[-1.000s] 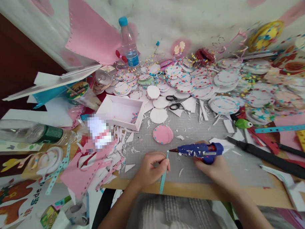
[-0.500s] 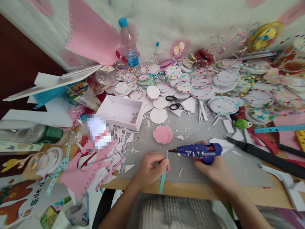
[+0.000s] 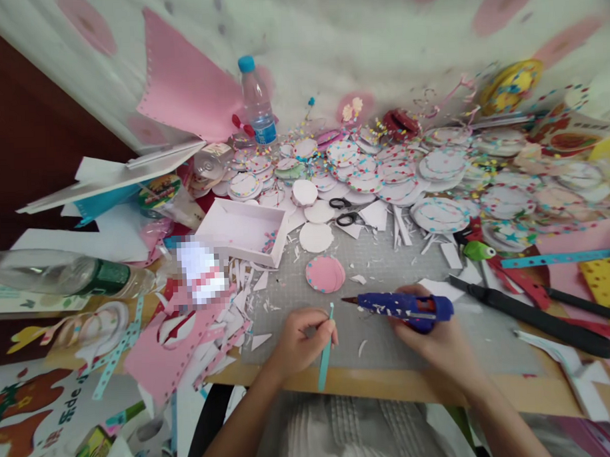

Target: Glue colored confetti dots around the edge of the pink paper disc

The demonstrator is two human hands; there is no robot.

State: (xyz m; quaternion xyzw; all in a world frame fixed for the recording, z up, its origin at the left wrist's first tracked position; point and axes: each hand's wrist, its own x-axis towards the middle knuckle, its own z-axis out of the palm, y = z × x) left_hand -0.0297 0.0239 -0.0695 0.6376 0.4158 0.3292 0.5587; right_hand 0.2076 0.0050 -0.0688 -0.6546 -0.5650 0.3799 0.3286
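Both hands were occupied: left hand [image 3: 306, 338] pinched a thin, flat teal strip [image 3: 324, 368] between thumb and forefinger, material unclear; right hand [image 3: 423, 331] was wrapped round the grip of a dark-blue plastic glue gun [image 3: 395, 305], trigger finger hidden. Largest first: light-brown wooden table [image 3: 405, 388], near edge at the person's lap. On it, a grey gridded cutting mat [image 3: 297, 295] lay under both hands. Along the back, a crowded heap of round white discs [image 3: 439, 214], many trimmed with coloured dots. Left of the mat's far half stood a white, open-topped rectangular box [image 3: 229, 224], small coloured bits in its right end. Glue gun hung nearly level above the mat, brown nozzle pointing left toward the strip, short gap between them. Black-handled scissors [image 3: 347, 219] lay by the disc heap, blades partly hidden. Two overlapping round pink discs [image 3: 326, 274], blue dots along the left edge, lay flat on the mat beyond the hands, touched by neither. Teal strip slanted, upper tip poking past the thumb, lower end over the table's near edge. Smallest: white slivers [image 3: 357, 279], scattered across the mat.
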